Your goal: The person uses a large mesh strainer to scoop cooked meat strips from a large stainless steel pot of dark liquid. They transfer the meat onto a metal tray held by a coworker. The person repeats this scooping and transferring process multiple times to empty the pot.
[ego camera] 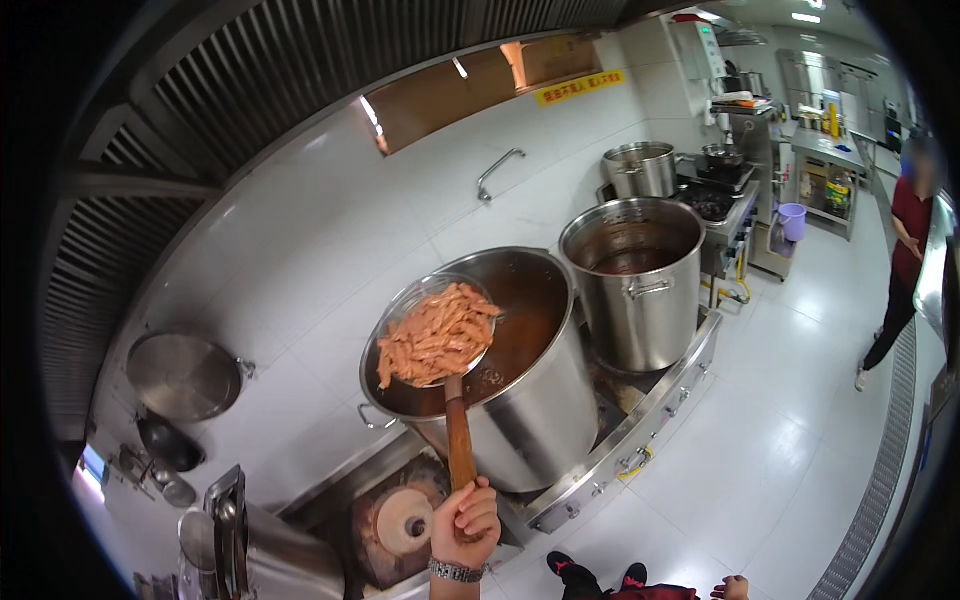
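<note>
My left hand (466, 521), with a metal-band watch at the wrist, grips the wooden handle (459, 442) of a skimmer. Its round bowl (486, 352) is heaped with reddish-brown pieces of meat (435, 334). The loaded bowl is over the left part of a large stainless steel stockpot (525, 427) and hides part of the opening. Brown liquid (529, 330) shows inside that pot. At the bottom edge, my right hand (731, 588) is only partly visible, away from the pots; its finger position is unclear.
A second tall stockpot (637, 315) with dark liquid stands right of the first. Farther back is a smaller pot (640, 171) beside a stove (720, 202). An uncovered burner (405, 517) lies near my left hand. A person (911, 232) stands at right beside a floor drain (870, 517).
</note>
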A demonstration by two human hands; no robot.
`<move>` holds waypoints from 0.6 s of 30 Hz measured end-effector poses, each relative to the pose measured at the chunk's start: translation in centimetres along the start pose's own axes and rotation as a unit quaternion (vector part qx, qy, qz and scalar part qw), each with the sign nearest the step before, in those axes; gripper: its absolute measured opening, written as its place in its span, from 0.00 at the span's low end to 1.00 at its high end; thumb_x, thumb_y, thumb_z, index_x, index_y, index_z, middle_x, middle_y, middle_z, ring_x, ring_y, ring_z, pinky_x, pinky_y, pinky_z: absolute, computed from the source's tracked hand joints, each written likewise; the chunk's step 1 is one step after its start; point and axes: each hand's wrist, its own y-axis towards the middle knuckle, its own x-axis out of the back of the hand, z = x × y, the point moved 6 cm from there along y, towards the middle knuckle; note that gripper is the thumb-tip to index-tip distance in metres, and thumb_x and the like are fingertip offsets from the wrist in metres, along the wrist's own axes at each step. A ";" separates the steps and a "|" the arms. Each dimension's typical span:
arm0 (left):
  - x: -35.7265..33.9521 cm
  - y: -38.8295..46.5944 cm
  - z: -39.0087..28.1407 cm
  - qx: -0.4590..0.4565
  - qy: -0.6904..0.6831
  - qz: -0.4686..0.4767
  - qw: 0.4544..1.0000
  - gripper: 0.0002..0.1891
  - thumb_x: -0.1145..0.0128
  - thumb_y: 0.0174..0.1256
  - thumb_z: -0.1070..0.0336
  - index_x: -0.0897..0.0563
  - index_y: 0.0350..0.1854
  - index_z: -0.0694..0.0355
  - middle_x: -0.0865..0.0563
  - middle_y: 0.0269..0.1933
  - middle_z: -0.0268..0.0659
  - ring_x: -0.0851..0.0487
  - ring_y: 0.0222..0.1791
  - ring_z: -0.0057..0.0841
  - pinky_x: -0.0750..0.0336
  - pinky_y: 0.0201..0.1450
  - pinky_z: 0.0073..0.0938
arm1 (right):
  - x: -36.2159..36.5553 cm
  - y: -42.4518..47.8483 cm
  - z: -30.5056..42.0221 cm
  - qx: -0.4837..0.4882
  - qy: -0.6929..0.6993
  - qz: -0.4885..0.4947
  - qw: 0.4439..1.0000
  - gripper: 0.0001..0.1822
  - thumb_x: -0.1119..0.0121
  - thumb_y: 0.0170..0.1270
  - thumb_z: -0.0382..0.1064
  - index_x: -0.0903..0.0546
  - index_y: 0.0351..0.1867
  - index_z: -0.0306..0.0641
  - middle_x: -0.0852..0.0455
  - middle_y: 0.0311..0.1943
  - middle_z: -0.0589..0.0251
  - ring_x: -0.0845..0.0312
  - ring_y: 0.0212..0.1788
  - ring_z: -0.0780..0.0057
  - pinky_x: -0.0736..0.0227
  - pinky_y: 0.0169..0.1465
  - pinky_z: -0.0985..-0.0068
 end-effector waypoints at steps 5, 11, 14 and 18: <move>-4.8 1.1 -0.9 0.006 -0.154 0.026 0.988 0.10 0.55 0.70 0.71 0.34 0.45 0.73 0.30 0.25 0.29 0.30 0.18 0.14 0.35 0.19 0.14 | 0.3 -0.5 -1.4 -0.038 -0.050 -0.005 0.998 0.20 0.51 0.66 0.45 0.33 0.55 0.37 0.20 0.41 0.47 0.21 0.36 0.56 0.20 0.34 0.61; -3.3 1.5 -0.7 -0.007 -0.065 0.006 0.998 0.08 0.53 0.68 0.73 0.33 0.44 0.71 0.31 0.24 0.27 0.31 0.17 0.12 0.36 0.19 0.12 | 0.6 -0.2 -3.5 -0.075 0.034 -0.025 0.996 0.15 0.52 0.67 0.46 0.31 0.49 0.40 0.21 0.32 0.51 0.25 0.28 0.60 0.26 0.27 0.65; -2.5 1.2 -1.1 -0.020 -0.044 0.016 0.999 0.10 0.54 0.69 0.71 0.35 0.47 0.71 0.31 0.24 0.28 0.31 0.17 0.11 0.35 0.18 0.11 | 0.3 -0.5 -4.4 -0.100 0.009 -0.019 0.995 0.16 0.53 0.67 0.46 0.31 0.50 0.40 0.21 0.32 0.51 0.24 0.28 0.60 0.26 0.26 0.65; -3.6 1.3 -2.3 -0.016 -0.103 0.031 0.994 0.12 0.54 0.69 0.70 0.36 0.49 0.73 0.30 0.26 0.29 0.29 0.17 0.12 0.32 0.19 0.11 | -2.2 -0.7 -2.9 -0.070 -0.056 0.040 0.995 0.19 0.52 0.66 0.46 0.32 0.53 0.36 0.21 0.36 0.49 0.22 0.30 0.59 0.20 0.25 0.65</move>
